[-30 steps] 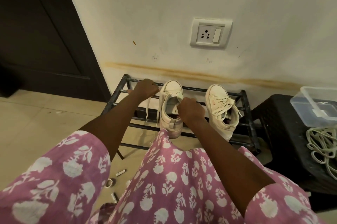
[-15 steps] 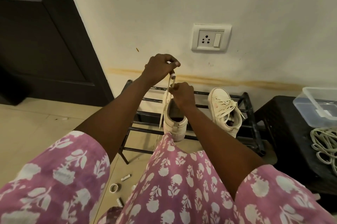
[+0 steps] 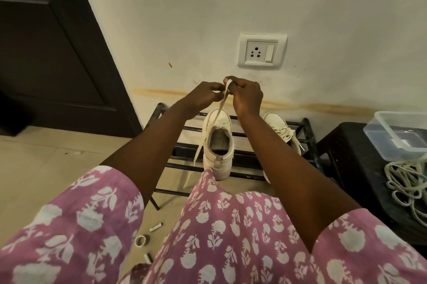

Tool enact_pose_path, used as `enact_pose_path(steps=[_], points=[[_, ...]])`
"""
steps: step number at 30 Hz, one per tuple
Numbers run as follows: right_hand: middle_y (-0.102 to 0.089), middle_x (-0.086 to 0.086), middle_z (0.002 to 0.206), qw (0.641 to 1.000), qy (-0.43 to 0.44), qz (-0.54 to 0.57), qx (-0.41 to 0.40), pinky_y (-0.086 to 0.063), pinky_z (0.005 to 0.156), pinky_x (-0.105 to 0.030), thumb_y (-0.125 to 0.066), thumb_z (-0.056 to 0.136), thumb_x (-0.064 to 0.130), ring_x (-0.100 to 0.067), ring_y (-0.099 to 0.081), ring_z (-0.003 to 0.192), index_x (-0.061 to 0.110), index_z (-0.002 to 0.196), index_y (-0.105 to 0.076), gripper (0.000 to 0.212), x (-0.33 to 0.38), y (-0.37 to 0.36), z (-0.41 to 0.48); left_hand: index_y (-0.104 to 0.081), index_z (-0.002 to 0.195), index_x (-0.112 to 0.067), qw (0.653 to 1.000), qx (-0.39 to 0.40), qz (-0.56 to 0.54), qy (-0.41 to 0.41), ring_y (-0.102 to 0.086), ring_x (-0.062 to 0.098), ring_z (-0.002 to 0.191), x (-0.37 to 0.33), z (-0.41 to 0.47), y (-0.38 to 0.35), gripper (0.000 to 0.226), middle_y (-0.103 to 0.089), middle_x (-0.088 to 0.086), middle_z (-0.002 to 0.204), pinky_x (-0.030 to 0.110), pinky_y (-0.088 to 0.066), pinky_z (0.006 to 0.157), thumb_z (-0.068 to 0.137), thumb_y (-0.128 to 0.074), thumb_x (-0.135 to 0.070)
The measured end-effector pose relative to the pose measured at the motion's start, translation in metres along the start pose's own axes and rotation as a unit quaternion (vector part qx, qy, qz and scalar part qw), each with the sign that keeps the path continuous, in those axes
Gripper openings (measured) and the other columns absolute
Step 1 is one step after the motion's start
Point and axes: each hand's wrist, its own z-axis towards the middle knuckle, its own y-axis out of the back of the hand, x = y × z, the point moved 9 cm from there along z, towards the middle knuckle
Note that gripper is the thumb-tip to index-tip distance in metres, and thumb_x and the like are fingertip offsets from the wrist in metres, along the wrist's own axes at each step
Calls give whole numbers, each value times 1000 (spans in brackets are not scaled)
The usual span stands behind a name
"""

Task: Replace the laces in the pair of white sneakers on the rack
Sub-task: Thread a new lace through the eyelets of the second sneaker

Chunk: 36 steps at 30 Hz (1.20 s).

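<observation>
Mid-frame, the right hand [image 3: 247, 98] pinches the tip of the lace [image 3: 219, 111], the left hand [image 3: 203, 96] pinches just below, and it runs straight down into the sneaker [image 3: 218, 145] on the rack [image 3: 308, 132], so the pull's upward, I reckon.

A: What colour sits under the right grip [image 3: 246, 98]?
B: A white sneaker [image 3: 217, 163] with a cream lace [image 3: 219, 108], on a black rack [image 3: 310, 138].
A: And nearer than the grip?
B: Pink-purple fabric [image 3: 231, 226] printed with white flowers. Beyond it, a cream wall [image 3: 231, 6] streaked orange-brown.
</observation>
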Motion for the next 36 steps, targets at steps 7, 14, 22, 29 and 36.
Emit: enact_pose_path(steps=[7,14,22,29,36], points=[[-71,0,89,986,-49,150,-58,-42,83,-20,-70,83,19,-6,-58,85,9,101,-74,21,-8,27,6,-65,92,-11,998,-67,-11,13,-52,18,90,31,1,7,15,-61,7,95,25,-41,73,95,-51,-10],[-62,9,72,961,-82,234,-119,-42,81,-22,-71,82,14,-6,-52,75,6,103,-73,22,-22,66,17,-64,105,3,986,-118,78,89,-49,13,68,91,-10,32,19,-59,12,87,23,-36,59,92,-56,-8],[-70,-1,86,947,-79,277,-145,-48,86,-24,-70,82,11,-12,-62,85,7,97,-74,16,-29,92,28,-64,115,-1,927,-158,251,231,-56,33,109,159,-35,74,28,-62,18,117,38,-43,89,96,-52,-18],[-71,-4,89,961,-80,253,-76,-44,96,-27,-72,78,9,-17,-63,104,7,93,-74,15,-27,76,33,-55,130,-7,962,-115,142,203,-50,27,122,135,-27,41,35,-54,13,134,38,-38,106,96,-49,-13],[-71,0,85,967,-80,243,1,-47,70,-9,-72,79,10,0,-62,76,1,101,-72,23,-20,49,26,-64,119,-10,998,-51,-34,-20,-57,18,116,-4,7,-21,29,-65,8,119,31,-41,104,93,-58,-19]])
